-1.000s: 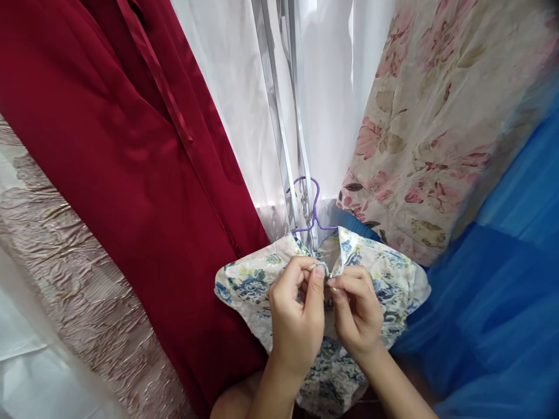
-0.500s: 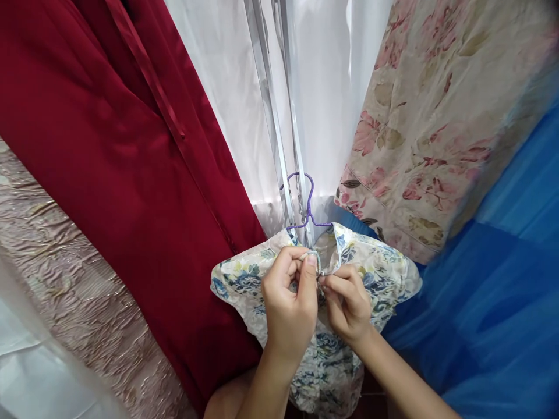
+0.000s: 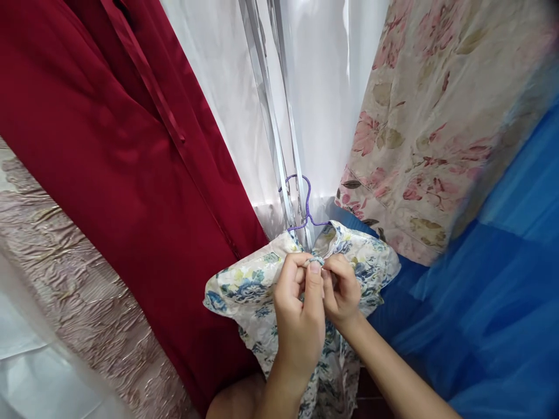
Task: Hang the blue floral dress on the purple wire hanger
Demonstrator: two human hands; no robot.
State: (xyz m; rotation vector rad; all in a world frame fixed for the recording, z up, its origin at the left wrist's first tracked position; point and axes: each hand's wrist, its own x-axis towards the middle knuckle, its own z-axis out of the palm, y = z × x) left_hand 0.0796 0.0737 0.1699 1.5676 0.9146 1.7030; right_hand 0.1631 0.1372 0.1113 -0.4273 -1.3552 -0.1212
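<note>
A white garment with blue and yellow-green flowers (image 3: 244, 285) hangs on a purple hanger (image 3: 308, 203). At the front of its neckline, my left hand (image 3: 301, 302) pinches the collar edge between thumb and forefinger. My right hand (image 3: 343, 288) is pressed close beside it, its fingertips closed on the other side of the neckline. The fingers of both hands meet at the middle of the opening. Whatever fastening lies between the fingertips is too small and covered to make out.
The hanger's hook is by pale hanging straps (image 3: 277, 134) before a white cloth (image 3: 318, 87). Long red fabric (image 3: 131, 174) hangs at left, with a textured pinkish fabric (image 3: 96, 279) beyond. A pink-flowered garment (image 3: 419, 134) and blue fabric (image 3: 480, 291) hang at right.
My hands have come closer together, drawing the two sides of the neckline inward. The garment's right shoulder has shifted left, and the collar loop that showed between the fingers is now mostly covered.
</note>
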